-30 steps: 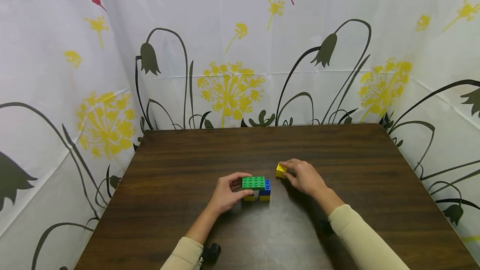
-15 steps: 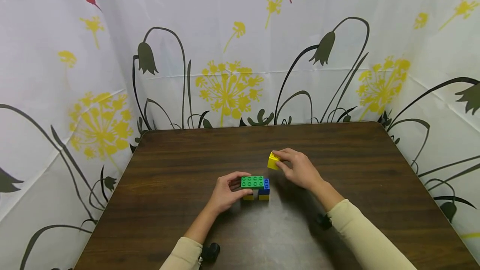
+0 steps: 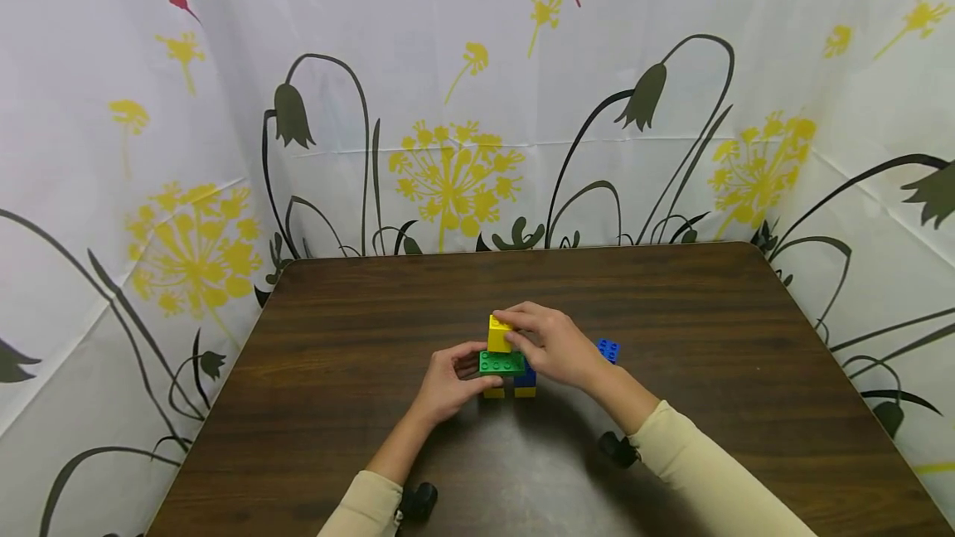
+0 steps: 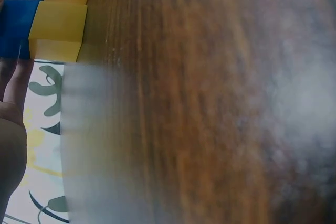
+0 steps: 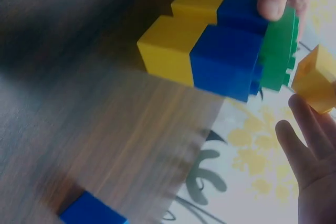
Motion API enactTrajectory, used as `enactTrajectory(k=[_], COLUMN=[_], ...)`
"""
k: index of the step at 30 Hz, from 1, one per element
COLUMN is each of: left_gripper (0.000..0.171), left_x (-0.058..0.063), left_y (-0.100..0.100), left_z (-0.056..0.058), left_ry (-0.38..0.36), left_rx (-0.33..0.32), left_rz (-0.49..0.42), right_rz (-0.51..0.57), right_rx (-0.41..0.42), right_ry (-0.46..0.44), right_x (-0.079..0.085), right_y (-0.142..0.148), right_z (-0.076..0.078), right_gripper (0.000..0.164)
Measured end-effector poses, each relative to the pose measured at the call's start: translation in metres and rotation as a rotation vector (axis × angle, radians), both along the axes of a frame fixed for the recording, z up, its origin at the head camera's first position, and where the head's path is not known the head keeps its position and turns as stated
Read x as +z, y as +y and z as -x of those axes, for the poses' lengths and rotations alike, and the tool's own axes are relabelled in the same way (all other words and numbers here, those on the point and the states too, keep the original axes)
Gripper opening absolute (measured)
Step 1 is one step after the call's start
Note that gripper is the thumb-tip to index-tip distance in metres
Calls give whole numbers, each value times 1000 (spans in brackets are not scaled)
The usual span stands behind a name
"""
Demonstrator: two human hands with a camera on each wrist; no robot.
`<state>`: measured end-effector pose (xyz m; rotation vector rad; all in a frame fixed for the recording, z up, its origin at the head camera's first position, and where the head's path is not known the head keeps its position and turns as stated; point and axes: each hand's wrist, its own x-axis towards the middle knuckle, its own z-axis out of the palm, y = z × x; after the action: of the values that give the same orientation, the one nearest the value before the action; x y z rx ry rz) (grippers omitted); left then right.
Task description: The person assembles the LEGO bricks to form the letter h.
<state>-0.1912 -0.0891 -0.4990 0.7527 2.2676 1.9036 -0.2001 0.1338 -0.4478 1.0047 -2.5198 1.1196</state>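
My left hand (image 3: 450, 386) grips the left end of a small stack of toy building bricks. The stack has a green brick (image 3: 501, 364) on top, blue bricks (image 5: 226, 61) below it and yellow bricks (image 5: 170, 51) at the bottom, with a gap between its two legs. My right hand (image 3: 555, 346) pinches a loose yellow brick (image 3: 499, 335) between thumb and fingers. In the right wrist view that brick hangs close over the green brick's studs, slightly tilted. Only part of the left hand (image 4: 13, 129) shows at the left wrist view's edge.
Another blue brick (image 3: 608, 350) lies on the dark wooden table (image 3: 373, 297), partly behind my right forearm. A white curtain (image 3: 477, 106) printed with flowers hangs behind the table and at its sides.
My right hand has lifted the yellow brick off the table and carried it left, over the green brick. The blue brick behind it has come into view. My left hand stays at the stack.
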Motion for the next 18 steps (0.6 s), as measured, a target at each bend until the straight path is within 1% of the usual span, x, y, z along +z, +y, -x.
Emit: enactTrajectory(k=[6,9,18], left_gripper=[40,41,40], left_x=[-1,-1,1], left_y=[0,0,-2], left_z=[0,0,0], left_ry=[-10,-9,-23], left_rx=[15,12,11], left_rz=[15,12,-6], right_rz=[-63,-94,-128], right_rx=[49,51,62], right_ry=[18,34,44], right_x=[0,-2,0], right_y=[-9,-10,-12], right_z=[-5,-6,-10], right_gripper=[36,37,37])
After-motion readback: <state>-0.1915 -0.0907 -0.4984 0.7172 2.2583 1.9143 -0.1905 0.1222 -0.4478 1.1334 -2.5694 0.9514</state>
